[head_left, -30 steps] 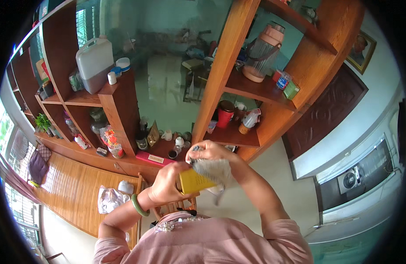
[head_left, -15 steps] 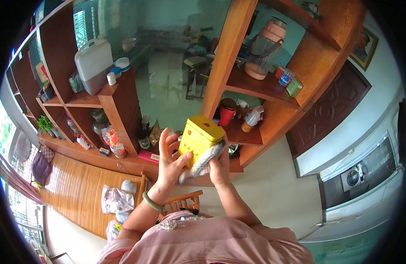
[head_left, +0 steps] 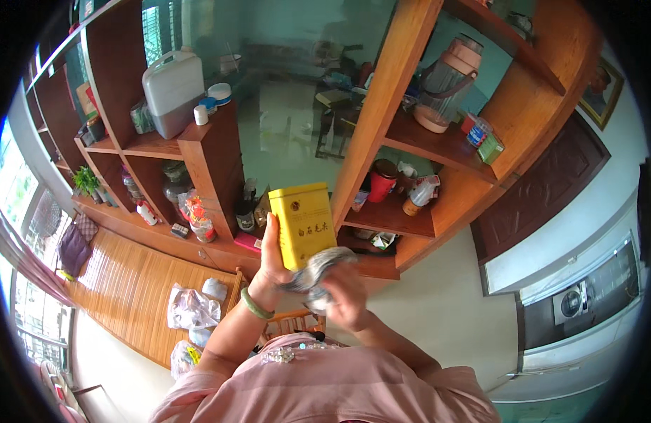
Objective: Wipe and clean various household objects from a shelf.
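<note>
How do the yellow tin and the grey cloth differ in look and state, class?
The yellow tin is boxy with straight edges; the grey cloth is limp and bunched. The tin bears dark printing and shows fairly sharply; the cloth is blurred. The left hand holds the tin, the right hand the cloth. Both are handheld.

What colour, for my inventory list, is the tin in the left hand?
The tin is bright yellow; the head view shows it best.

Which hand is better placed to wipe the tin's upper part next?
Probably the right hand: it holds the cloth, at the lower edge of the tin, while the left hand is occupied supporting the tin.
</note>
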{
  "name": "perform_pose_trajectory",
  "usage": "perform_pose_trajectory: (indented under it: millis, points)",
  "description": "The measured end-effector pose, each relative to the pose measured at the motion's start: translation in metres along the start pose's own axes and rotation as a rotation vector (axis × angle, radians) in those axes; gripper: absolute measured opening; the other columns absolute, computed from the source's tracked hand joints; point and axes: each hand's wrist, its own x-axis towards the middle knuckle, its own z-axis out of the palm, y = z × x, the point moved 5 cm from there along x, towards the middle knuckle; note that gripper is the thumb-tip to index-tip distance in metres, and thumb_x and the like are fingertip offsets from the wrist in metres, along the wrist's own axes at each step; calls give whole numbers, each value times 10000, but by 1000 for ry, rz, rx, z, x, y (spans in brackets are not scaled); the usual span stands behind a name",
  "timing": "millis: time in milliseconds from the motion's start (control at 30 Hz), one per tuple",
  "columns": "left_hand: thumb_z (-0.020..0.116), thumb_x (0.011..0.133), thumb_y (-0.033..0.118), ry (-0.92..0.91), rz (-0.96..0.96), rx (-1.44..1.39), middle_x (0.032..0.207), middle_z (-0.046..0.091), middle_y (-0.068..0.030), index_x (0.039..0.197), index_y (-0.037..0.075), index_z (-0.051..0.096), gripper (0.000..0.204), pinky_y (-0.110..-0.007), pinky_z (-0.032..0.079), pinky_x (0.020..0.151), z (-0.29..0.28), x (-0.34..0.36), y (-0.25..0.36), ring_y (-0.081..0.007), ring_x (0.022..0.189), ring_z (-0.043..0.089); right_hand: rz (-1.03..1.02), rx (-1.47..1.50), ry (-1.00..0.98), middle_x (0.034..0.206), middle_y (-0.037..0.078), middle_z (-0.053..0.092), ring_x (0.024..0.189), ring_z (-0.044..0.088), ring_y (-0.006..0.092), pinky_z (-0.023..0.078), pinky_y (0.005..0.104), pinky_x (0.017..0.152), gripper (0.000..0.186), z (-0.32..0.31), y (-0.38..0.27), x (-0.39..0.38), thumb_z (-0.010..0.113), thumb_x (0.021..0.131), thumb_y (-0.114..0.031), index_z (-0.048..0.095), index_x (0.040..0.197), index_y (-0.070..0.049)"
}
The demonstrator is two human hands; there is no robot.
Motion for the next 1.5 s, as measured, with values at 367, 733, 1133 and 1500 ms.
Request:
perform_pose_trajectory:
  millis: [367, 733, 1133, 1500]
  points:
    - [341, 827, 588, 2, -126, -128, 1234, 441, -131, 1294, 111, 338, 668, -492, 366, 915, -5, -11, -34, -309, 1089, 464, 233, 429, 70, 1262, 176, 386, 1165, 373, 294, 281, 414, 959, 465, -38, 9, 52, 496, 850, -291, 411, 1242, -56]
    - [582, 792, 356, 87, -173, 181, 1080, 547, -113, 1202, 32, 414, 549, -366, 445, 835, -23, -32, -32, -229, 954, 551, 487, 263, 53, 1061, 181, 532, 1011, 498, 292, 363, 339, 892, 415, -3, 81, 69, 391, 919, -310, 411, 1188, 5]
    - [664, 738, 267, 157, 379, 799, 1050, 535, -89, 1185, 2, 397, 584, -292, 436, 809, -3, 12, -11, -173, 925, 536, 649, 260, 184, 1373, 205, 214, 1286, 211, 271, 189, 337, 1031, 546, 28, 60, -22, 388, 918, -256, 166, 1342, 8]
    - [659, 723, 113, 33, 40, 818, 1022, 530, -64, 1238, 19, 335, 616, -295, 450, 792, 20, 61, -53, -150, 906, 525, 1205, 409, 534, 743, 9, 577, 620, 486, 59, 399, 209, 536, 183, -72, 69, -131, 577, 822, -145, 592, 921, 7]
